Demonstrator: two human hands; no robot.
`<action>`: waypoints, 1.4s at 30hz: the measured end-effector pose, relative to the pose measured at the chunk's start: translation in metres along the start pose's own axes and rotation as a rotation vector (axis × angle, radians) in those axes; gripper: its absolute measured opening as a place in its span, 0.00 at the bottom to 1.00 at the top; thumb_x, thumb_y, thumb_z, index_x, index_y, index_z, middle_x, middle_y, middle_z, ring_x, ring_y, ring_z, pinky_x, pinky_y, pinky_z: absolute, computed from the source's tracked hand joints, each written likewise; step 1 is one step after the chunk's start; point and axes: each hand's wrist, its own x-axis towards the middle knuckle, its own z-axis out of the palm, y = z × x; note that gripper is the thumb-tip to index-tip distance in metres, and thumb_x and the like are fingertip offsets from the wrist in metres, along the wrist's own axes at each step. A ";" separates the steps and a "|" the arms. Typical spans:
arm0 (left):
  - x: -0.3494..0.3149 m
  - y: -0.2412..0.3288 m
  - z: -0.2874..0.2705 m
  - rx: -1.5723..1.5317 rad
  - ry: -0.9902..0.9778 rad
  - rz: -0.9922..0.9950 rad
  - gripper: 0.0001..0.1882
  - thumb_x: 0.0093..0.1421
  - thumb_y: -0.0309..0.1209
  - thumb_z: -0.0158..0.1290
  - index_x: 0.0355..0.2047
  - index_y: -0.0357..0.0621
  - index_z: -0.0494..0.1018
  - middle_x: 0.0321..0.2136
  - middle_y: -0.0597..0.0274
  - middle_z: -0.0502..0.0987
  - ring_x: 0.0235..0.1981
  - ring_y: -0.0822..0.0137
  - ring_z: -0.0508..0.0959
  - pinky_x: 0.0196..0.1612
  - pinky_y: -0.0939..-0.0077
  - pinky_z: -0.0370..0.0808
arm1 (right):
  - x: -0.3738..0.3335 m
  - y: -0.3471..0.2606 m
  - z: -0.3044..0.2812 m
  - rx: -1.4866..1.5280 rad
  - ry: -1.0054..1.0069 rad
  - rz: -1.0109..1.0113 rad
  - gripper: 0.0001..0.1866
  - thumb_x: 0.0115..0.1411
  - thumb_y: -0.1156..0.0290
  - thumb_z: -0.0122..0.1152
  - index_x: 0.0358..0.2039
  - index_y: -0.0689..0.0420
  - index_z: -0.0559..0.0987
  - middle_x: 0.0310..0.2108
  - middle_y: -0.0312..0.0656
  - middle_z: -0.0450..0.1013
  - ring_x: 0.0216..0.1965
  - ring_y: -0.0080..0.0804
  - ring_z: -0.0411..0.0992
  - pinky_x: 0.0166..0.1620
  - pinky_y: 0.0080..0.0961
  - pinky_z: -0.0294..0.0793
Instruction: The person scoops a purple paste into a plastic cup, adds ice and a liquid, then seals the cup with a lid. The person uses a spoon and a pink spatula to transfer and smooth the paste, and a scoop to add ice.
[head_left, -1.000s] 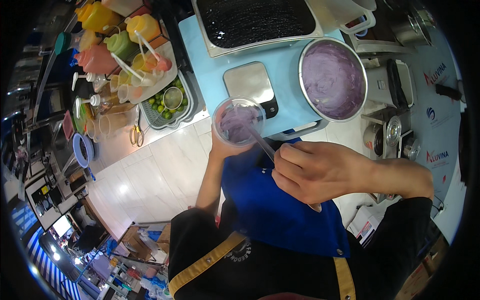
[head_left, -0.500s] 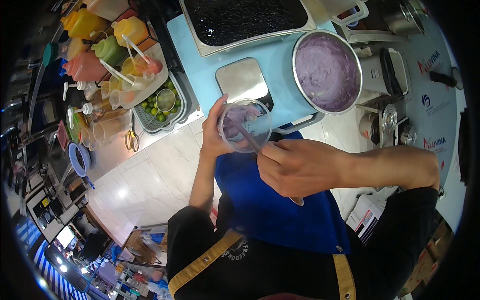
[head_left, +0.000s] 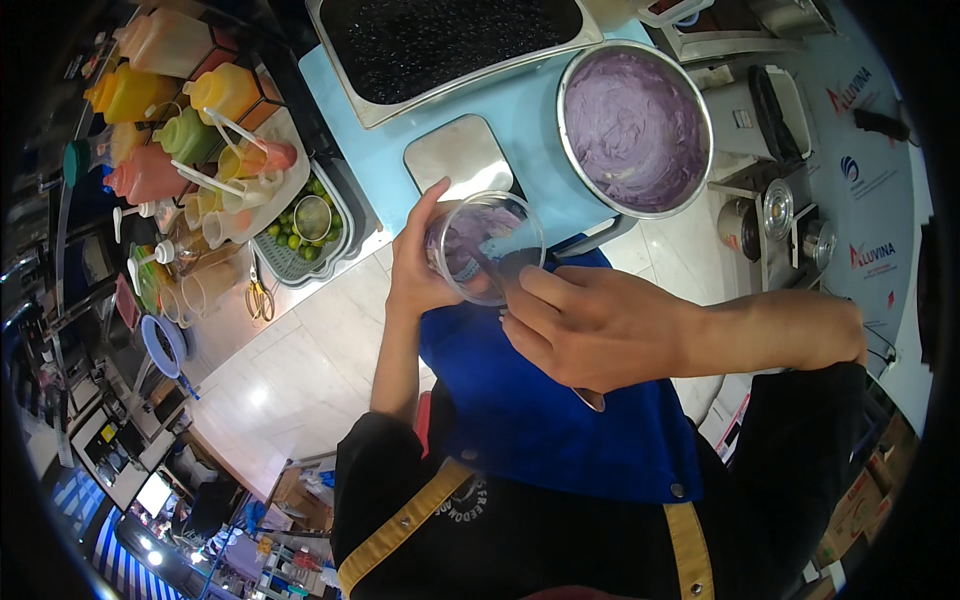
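Observation:
My left hand (head_left: 418,265) grips a clear plastic cup (head_left: 484,247) smeared inside with purple paste, held tilted above the front edge of the blue counter (head_left: 520,125). My right hand (head_left: 590,325) holds a metal spoon (head_left: 588,397) whose working end reaches into the cup; only its handle tip shows below my palm. A large steel bowl of purple paste (head_left: 634,125) stands just beyond the cup to the right. A small steel scale plate (head_left: 455,155) lies right behind the cup.
A steel tray of black pearls (head_left: 450,40) sits at the back of the counter. Coloured syrup bottles (head_left: 165,110) and a tray of measuring cups stand at the left, beside a basket of green limes (head_left: 300,235). Metal machines (head_left: 770,100) stand at the right.
The cup and both hands have shifted a little toward the counter, and the right hand has moved closer to the cup's mouth with the spoon inside.

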 end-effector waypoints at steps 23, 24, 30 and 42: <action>-0.016 0.006 0.018 -0.027 -0.318 -0.283 0.54 0.36 0.22 0.72 0.65 0.47 0.58 0.46 0.47 0.81 0.49 0.53 0.81 0.54 0.68 0.73 | -0.044 0.039 0.059 1.416 0.292 0.650 0.09 0.57 0.78 0.52 0.30 0.62 0.83 0.27 0.39 0.78 0.23 0.21 0.71 0.28 0.21 0.69; -0.017 0.007 0.019 0.003 -0.325 -0.302 0.54 0.36 0.22 0.72 0.66 0.48 0.58 0.46 0.47 0.80 0.49 0.52 0.81 0.54 0.67 0.73 | -0.044 0.040 0.055 1.473 0.269 0.711 0.10 0.58 0.78 0.52 0.30 0.61 0.83 0.27 0.38 0.78 0.23 0.20 0.71 0.28 0.20 0.69; -0.009 0.022 0.020 0.165 -0.372 -0.312 0.52 0.39 0.26 0.72 0.65 0.52 0.60 0.46 0.44 0.81 0.49 0.46 0.81 0.53 0.65 0.74 | -0.048 0.045 0.045 1.692 0.280 0.897 0.11 0.58 0.78 0.49 0.28 0.61 0.82 0.27 0.35 0.77 0.22 0.17 0.69 0.26 0.18 0.68; -0.001 0.044 0.014 0.216 -0.376 -0.192 0.50 0.39 0.28 0.71 0.64 0.47 0.61 0.44 0.48 0.82 0.45 0.46 0.82 0.50 0.63 0.78 | -0.050 0.048 0.027 1.731 0.304 0.865 0.10 0.57 0.80 0.49 0.27 0.60 0.81 0.26 0.35 0.77 0.20 0.16 0.68 0.22 0.16 0.66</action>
